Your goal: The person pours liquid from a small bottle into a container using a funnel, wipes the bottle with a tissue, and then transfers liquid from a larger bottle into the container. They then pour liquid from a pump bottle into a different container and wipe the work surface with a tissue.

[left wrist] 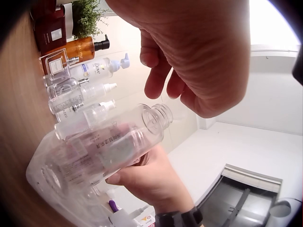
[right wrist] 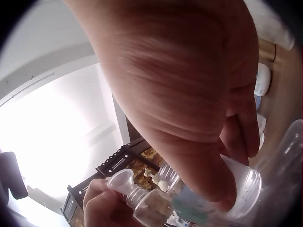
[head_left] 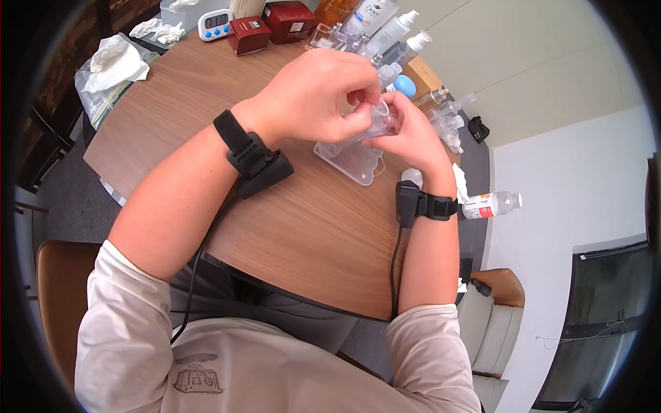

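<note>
My right hand (head_left: 413, 134) grips a clear plastic bottle (left wrist: 104, 151) that carries printed text. It is tilted, with its threaded neck (left wrist: 161, 116) uncapped. At the mouth, my left hand (head_left: 317, 96) pinches a small clear funnel (right wrist: 122, 181) between thumb and fingers; the funnel sits right at the bottle's neck in the right wrist view. The left hand's curled fingers hide most of the funnel in the left wrist view. Below both hands lies a clear plastic tray (head_left: 358, 168) with a wavy edge on the wooden table (head_left: 296, 234).
Pump bottles (head_left: 396, 31) and several small clear bottles line the table's far side. Dark red boxes (head_left: 289, 22) and a white timer (head_left: 215, 25) stand at the back left. A labelled water bottle (head_left: 489, 204) is at right. Crumpled tissues (head_left: 117, 62) lie at far left.
</note>
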Demonstrator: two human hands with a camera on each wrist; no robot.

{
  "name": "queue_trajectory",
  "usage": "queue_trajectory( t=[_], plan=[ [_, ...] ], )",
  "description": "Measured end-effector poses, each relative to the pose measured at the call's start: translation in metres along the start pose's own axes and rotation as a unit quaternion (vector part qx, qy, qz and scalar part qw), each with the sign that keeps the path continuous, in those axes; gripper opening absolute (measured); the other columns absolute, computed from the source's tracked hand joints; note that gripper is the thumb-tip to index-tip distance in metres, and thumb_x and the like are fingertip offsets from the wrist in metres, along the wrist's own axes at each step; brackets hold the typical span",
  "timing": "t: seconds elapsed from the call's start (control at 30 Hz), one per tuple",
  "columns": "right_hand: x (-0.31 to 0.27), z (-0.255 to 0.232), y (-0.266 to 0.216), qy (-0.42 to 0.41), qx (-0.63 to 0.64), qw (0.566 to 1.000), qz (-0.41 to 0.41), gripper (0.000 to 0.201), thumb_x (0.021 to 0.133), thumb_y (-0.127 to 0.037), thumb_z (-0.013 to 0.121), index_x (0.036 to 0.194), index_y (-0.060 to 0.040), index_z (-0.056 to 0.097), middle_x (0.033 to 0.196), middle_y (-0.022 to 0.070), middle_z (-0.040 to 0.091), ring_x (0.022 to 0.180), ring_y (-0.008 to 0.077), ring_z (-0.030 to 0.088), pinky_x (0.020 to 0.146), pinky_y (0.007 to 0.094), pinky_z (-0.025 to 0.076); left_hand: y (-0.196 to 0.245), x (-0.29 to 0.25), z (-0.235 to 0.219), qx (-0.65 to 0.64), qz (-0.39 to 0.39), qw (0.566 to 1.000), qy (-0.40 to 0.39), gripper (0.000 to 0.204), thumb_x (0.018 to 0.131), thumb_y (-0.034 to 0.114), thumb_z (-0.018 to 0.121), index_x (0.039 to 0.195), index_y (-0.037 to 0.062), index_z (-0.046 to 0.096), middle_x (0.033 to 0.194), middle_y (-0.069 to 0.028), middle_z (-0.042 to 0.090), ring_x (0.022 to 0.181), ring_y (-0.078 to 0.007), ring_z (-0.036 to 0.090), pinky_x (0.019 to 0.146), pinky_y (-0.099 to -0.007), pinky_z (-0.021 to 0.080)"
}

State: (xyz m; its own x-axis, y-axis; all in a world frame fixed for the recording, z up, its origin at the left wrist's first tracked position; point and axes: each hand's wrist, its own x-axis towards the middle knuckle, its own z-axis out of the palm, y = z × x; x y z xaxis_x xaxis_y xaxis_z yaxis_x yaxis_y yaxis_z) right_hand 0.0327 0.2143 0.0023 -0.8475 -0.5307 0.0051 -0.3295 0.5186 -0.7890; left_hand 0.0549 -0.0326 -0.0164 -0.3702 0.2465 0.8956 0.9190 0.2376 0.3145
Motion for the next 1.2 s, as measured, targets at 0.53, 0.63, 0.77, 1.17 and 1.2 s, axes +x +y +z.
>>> queue_trajectory(
  t=[0.53,0.63,0.77,1.17,1.2],
  plan=[
    [0.002,-0.001,0.006,0.036,-0.079,0.996,-0.023,0.063,0.069,-0.011,0.093,0.123,-0.0042,0.062,0.113,0.0056,0.069,0.101,0.0174,0.066,0.094,0.0326,0.055,0.000,0.000,0.000,0.004,0.011,1.000,0.006,0.010,0.075,0.000,0.070,0.084,0.0035,0.067,0.081,-0.0089,0.068,0.074,-0.0284,0.067,0.067,-0.0352,0.055],
    [0.003,-0.005,0.007,0.068,-0.049,0.996,-0.021,0.062,0.069,-0.010,0.092,0.123,-0.0040,0.062,0.113,0.0054,0.069,0.102,0.0166,0.066,0.094,0.0327,0.055,0.000,0.000,0.001,-0.006,0.009,1.000,0.007,0.010,0.074,0.001,0.071,0.084,0.0035,0.067,0.080,-0.0090,0.068,0.073,-0.0279,0.067,0.066,-0.0350,0.055],
    [0.004,-0.002,0.005,0.088,-0.016,0.996,-0.014,0.061,0.070,-0.009,0.092,0.123,-0.0037,0.062,0.113,0.0047,0.068,0.101,0.0154,0.066,0.093,0.0324,0.055,0.003,0.001,0.000,0.009,0.003,1.000,0.010,0.011,0.074,0.001,0.071,0.084,0.0036,0.067,0.079,-0.0091,0.067,0.072,-0.0276,0.066,0.065,-0.0350,0.055],
    [-0.003,-0.007,0.006,0.045,-0.024,0.998,-0.040,0.060,0.072,-0.012,0.091,0.123,-0.0016,0.062,0.111,0.0071,0.070,0.102,0.0177,0.067,0.092,0.0332,0.056,0.009,0.009,-0.002,0.018,-0.015,1.000,-0.004,0.009,0.075,0.003,0.072,0.083,0.0049,0.067,0.076,-0.0066,0.067,0.069,-0.0214,0.069,0.061,-0.0313,0.053],
    [-0.004,-0.008,0.006,0.038,-0.038,0.998,-0.044,0.059,0.072,-0.012,0.090,0.123,-0.0011,0.062,0.110,0.0082,0.070,0.102,0.0187,0.068,0.091,0.0336,0.056,0.007,0.009,-0.001,0.026,-0.011,1.000,-0.007,0.010,0.074,0.003,0.072,0.082,0.0048,0.068,0.077,-0.0057,0.068,0.068,-0.0196,0.068,0.060,-0.0297,0.052]
  ],
)
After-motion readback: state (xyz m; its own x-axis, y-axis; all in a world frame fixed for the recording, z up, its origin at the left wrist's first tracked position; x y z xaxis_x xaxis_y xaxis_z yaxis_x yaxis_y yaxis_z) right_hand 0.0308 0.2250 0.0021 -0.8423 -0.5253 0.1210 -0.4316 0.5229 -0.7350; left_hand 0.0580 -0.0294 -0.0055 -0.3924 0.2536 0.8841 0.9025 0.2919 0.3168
